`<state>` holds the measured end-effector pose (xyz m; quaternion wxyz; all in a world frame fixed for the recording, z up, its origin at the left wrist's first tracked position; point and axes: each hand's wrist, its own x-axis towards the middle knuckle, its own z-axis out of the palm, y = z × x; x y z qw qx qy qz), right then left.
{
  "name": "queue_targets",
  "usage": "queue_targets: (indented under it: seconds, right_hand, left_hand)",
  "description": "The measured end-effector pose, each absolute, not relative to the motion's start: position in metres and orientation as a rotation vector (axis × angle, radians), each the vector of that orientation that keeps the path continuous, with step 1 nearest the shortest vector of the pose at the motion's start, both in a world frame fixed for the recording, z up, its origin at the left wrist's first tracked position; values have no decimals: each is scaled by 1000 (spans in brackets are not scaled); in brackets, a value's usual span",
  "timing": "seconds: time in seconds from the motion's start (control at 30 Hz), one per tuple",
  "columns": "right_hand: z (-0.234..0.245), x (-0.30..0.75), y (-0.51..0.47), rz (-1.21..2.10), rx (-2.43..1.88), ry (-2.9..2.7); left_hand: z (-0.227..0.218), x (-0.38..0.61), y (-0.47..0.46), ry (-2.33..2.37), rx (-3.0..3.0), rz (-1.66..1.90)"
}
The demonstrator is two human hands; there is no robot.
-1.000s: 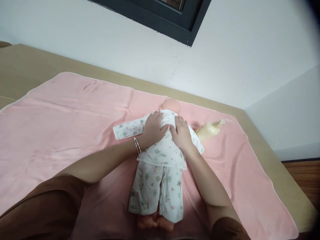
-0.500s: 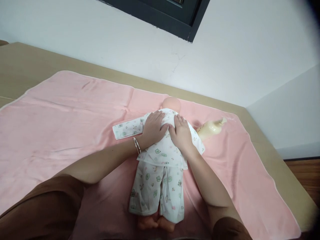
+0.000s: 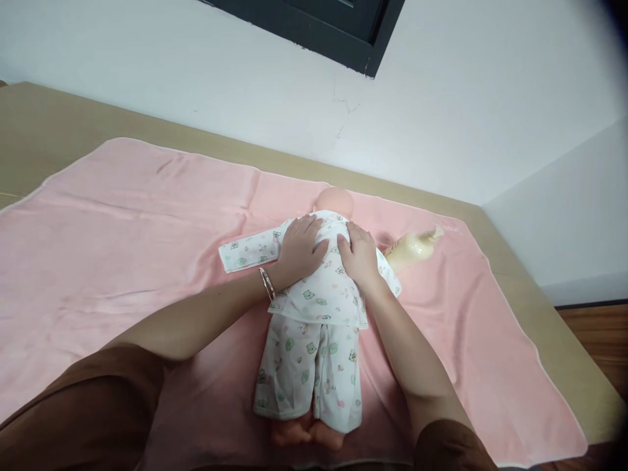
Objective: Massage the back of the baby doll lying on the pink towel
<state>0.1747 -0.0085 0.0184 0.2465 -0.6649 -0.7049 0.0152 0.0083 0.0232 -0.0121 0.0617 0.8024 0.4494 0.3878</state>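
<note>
A baby doll (image 3: 318, 307) in white printed top and trousers lies on a pink blanket (image 3: 122, 222), head (image 3: 334, 199) toward the wall, bare feet (image 3: 307, 435) toward me. My left hand (image 3: 298, 247) lies flat on the doll's upper body at the left, fingers spread, a bracelet on the wrist. Beside it, my right hand (image 3: 360, 256) rests flat on the right side of the top. An empty-looking sleeve (image 3: 245, 252) stretches out to the left. The doll's bare arm (image 3: 415, 243) sticks out to the right.
The blanket covers a tan tabletop (image 3: 59, 124) set against a white wall (image 3: 245, 78). A dark window frame (image 3: 338, 33) is above. The table's right end (image 3: 564, 340) drops to a wooden floor (image 3: 598, 340).
My hands stay flat on the doll's top; the right hand has shifted slightly to the right, away from the left. The view has drifted a little.
</note>
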Motion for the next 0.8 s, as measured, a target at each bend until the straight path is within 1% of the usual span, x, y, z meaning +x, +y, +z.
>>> queue_targets:
  seconds: [0.17, 0.23, 0.3, 0.4, 0.47, 0.53, 0.63, 0.8]
  right_hand:
    - [25, 159, -30, -271, -1978, -1942]
    - [26, 155, -35, -323, -1986, -1981]
    - [25, 157, -32, -279, -1916, -2032]
    - [23, 170, -17, -95, -1825, -2040]
    - [22, 179, -7, 15, -1826, -2013]
    - [22, 184, -2, 50, -1841, -2000]
    - [23, 178, -7, -10, -1842, -2013]
    - [25, 153, -31, -232, -1869, -2013]
  left_hand:
    - [-8, 9, 19, 1467, 2394, 1165]
    - [-7, 10, 18, 1491, 2374, 1153]
    - [-8, 11, 18, 1534, 2351, 1139]
    - [-10, 13, 19, 1582, 2352, 1092]
    - [-10, 13, 21, 1569, 2366, 1067]
    - [-10, 13, 22, 1538, 2383, 1071]
    - [-8, 11, 22, 1476, 2449, 1093]
    - [-4, 9, 18, 1380, 2517, 1148]
